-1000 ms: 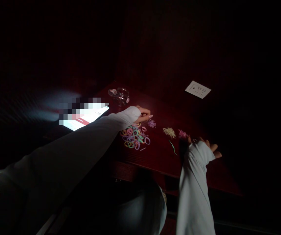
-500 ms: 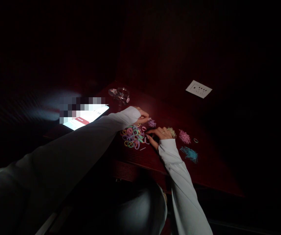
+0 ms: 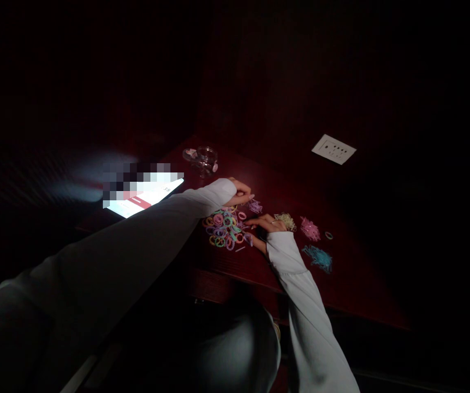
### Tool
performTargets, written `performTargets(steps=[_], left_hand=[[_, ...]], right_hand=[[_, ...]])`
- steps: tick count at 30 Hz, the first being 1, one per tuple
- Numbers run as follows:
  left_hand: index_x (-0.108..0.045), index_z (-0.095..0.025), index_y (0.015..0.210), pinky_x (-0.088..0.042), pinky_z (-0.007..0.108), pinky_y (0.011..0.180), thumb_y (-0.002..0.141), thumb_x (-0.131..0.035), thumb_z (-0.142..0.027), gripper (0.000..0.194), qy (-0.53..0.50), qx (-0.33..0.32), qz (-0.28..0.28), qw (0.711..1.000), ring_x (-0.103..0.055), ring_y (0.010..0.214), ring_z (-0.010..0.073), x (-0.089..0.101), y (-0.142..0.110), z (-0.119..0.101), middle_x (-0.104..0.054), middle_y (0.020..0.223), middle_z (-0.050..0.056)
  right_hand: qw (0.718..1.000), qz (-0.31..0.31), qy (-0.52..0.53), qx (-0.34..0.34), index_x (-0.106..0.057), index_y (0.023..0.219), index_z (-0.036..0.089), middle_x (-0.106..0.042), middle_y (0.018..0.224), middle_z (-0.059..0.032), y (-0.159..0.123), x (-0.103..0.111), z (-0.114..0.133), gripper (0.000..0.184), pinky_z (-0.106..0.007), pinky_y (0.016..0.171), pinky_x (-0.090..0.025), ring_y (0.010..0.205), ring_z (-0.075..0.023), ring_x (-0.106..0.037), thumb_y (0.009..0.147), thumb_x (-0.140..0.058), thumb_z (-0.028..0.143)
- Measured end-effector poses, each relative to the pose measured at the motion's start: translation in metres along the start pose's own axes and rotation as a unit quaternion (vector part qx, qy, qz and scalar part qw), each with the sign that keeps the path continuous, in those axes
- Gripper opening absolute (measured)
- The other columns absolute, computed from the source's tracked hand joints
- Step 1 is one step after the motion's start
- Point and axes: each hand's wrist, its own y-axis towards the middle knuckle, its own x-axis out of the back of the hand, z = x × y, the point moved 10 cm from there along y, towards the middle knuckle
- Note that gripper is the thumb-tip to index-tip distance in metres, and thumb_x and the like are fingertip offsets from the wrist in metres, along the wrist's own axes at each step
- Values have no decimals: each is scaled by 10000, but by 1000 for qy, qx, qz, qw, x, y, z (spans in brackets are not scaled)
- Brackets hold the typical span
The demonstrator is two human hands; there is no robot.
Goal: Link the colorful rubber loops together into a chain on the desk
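The left arm comes in from the lower left and reaches across the surface (image 3: 235, 267), its pale sleeve running long and slanted up to the wrist. The left hand (image 3: 238, 192) is beyond the far edge of a heap of colorful hair ties (image 3: 223, 226), wrist bent a little and fingers curled inward. Its fingertips are just beside a small pile of purple bands (image 3: 255, 206); whether that grip is pinching anything, I cannot tell.

The right arm rises from the lower right, leaning left toward the wrist. The right hand (image 3: 268, 226) is low over the surface, back of the hand up, pointing left at the heap's right edge. Its grip is spread: the forefinger stretches out above, the thumb reaches in below, with a gap between their tips. A purple hair tie (image 3: 248, 239) is at the thumb tip; contact is too dim to make out.

The heap lies between the left sleeve and the right hand, with a thin pale stick (image 3: 240, 249) just below it. Pale yellow bands (image 3: 286, 220) are right behind the right hand's knuckles. Farther right are pink bands (image 3: 310, 229), blue bands (image 3: 319, 258) nearer the wearer, and a lone hair tie (image 3: 328, 235). A clear jar (image 3: 207, 158) is at the far side, and a lit screen (image 3: 147, 195) glows left of the left sleeve.
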Motion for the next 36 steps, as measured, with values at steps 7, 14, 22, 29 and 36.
performTargets(steps=[7, 14, 22, 29, 36], left_hand=[[-658, -175, 672, -276, 273, 590, 944, -528, -350, 348, 0, 16, 13, 1000, -371, 549, 105, -1, -1, 1, -468, 549, -41], [-665, -162, 668, -277, 279, 603, 959, -542, -320, 353, 4, 27, 23, 999, -366, 547, 105, -1, -1, 0, -468, 536, -35], [-614, -169, 633, -259, 270, 584, 945, -551, -317, 351, 5, -3, 17, 1000, -335, 521, 92, -2, -1, -3, -417, 505, -56], [-584, -171, 602, -259, 271, 581, 934, -519, -313, 367, 17, -31, 25, 999, -310, 524, 98, -5, 1, -3, -403, 504, -53], [-599, -170, 618, -263, 261, 572, 938, -524, -321, 362, 13, -30, 45, 998, -317, 528, 97, -4, -2, -5, -418, 524, -52]], right_hand=[[998, -21, 60, -5, -775, 1060, 287, -727, 937, -31, 3, -1, -6, 171, -360, 830, -483, 881, -213, -681, 932, -692, 365], [998, -27, 61, -4, -746, 910, 252, -744, 916, -38, 4, -3, -9, 133, -368, 850, -483, 868, -213, -689, 936, -673, 360], [998, -10, 49, 35, -753, 865, 256, -746, 874, -31, 10, -7, 2, 231, -380, 897, -440, 855, -207, -678, 969, -659, 439], [998, -12, 46, 36, -763, 1114, 299, -734, 1018, -37, 21, -8, -1, 234, -382, 911, -462, 991, -235, -646, 904, -754, 402], [996, -4, 71, 49, -790, 1156, 349, -690, 1011, -41, 29, -15, 0, 230, -413, 941, -493, 996, -231, -590, 952, -690, 383]])
